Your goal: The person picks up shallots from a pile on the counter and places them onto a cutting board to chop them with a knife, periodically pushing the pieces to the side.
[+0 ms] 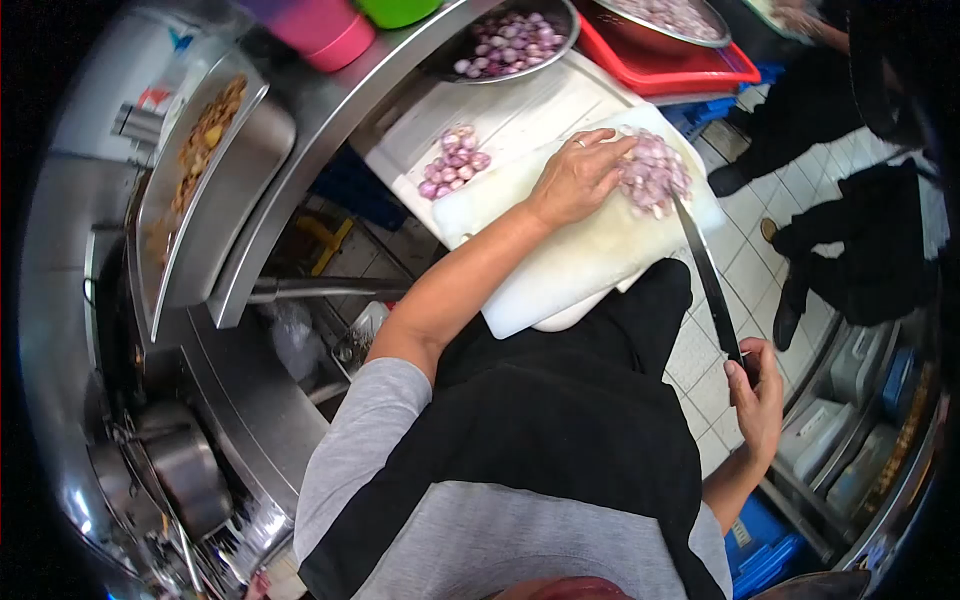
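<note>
My right hand (758,395) is closed round the handle of a long knife (708,275). Its blade slants up to the left, with the tip at the edge of a pile of cut shallots (652,172). That pile lies at the right end of a white cutting board (540,260). Over the board, my left hand (580,178) reaches with stretched fingers to the near side of the pile; the fingertips seem to touch the pieces. Whole peeled shallots (455,162) sit in a small heap left of my left hand, beside the board.
Beyond the board stand a metal bowl of peeled shallots (510,45) and a red basin (660,70). A steel counter with a deep food pan (225,190) runs along the left. People in dark clothes (860,230) are on the tiled floor at right.
</note>
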### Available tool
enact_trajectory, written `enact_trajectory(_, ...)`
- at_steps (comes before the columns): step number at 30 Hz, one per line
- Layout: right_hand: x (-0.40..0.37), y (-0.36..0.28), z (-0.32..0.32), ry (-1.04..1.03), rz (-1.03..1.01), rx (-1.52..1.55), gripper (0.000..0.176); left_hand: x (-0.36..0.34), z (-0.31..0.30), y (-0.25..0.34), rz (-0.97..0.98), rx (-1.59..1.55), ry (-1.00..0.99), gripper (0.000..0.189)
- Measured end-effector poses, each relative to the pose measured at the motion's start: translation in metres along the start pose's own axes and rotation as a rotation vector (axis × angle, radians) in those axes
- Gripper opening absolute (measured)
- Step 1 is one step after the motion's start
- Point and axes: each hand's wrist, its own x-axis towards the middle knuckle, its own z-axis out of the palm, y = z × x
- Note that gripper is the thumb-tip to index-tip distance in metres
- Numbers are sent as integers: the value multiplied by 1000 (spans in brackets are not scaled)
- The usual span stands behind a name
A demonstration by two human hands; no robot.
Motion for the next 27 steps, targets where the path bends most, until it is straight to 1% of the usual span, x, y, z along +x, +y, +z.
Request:
enact_trajectory(1, 5, 3, -2, -13, 79, 109, 21, -4, 1, 4, 7, 14, 65, 41)
enact_trajectory(2, 11, 0, -1, -53, 84, 168, 18, -8, 2, 8, 16, 26, 125, 38)
enact_trajectory(3, 16, -8, 59, -107, 76, 317, 17, -34, -56, -12, 9, 106, 61, 38)
enact_trajectory(6, 35, -17, 71, -281, 126, 429, 18, -69, -90, -31, -212, 201, 216, 26)
enact_trajectory(7, 40, -18, 82, -327, 103, 465, 17, -83, -106, -42, -292, 265, 256, 24)
enact_trajectory(9, 51, -25, 99, -399, 89, 437, 17, -100, -141, -51, -536, 222, 299, 21)
enact_trajectory(10, 57, -32, 104, -401, 90, 436, 17, -108, -154, -59, -575, 280, 271, 22)
enact_trajectory(11, 63, -39, 109, -400, 90, 332, 19, -115, -163, -70, -612, 337, 244, 22)
enact_trajectory(12, 67, -45, 113, -398, 90, 228, 21, -118, -169, -76, -650, 300, 235, 25)
enact_trajectory(13, 71, -48, 118, -397, 89, 226, 21, -118, -171, -82, -649, 298, 237, 25)
enact_trajectory(15, 76, -50, 127, -236, -87, -118, 27, -116, -171, -91, -692, 289, 160, 26)
enact_trajectory(17, 76, -56, 131, -197, -118, -167, 29, -112, -167, -94, -678, 243, 152, 25)
enact_trajectory(18, 75, -58, 132, -163, -153, -216, 31, -111, -167, -95, -664, 283, 113, 23)
enact_trajectory(19, 74, -62, 133, -153, -146, -224, 31, -109, -168, -95, -649, 322, 75, 22)
enact_trajectory(20, 72, -65, 133, -159, -139, -263, 31, -107, -168, -95, -691, 291, 77, 20)
enact_trajectory(21, 70, -68, 133, -163, -131, -302, 30, -110, -168, -99, -684, 298, 87, 21)
enact_trajectory(23, 69, -66, 137, -108, -145, -354, 28, -113, -166, -97, -701, 333, 115, 22)
enact_trajectory(24, 69, -64, 138, -109, -170, -372, 28, -111, -163, -91, -684, 333, 188, 20)
enact_trajectory(25, 69, -64, 138, -111, -196, -390, 29, -109, -156, -85, -672, 318, 179, 20)
enact_trajectory(27, 68, -69, 137, -113, -185, -404, 27, -101, -143, -63, -460, 417, 401, 17)
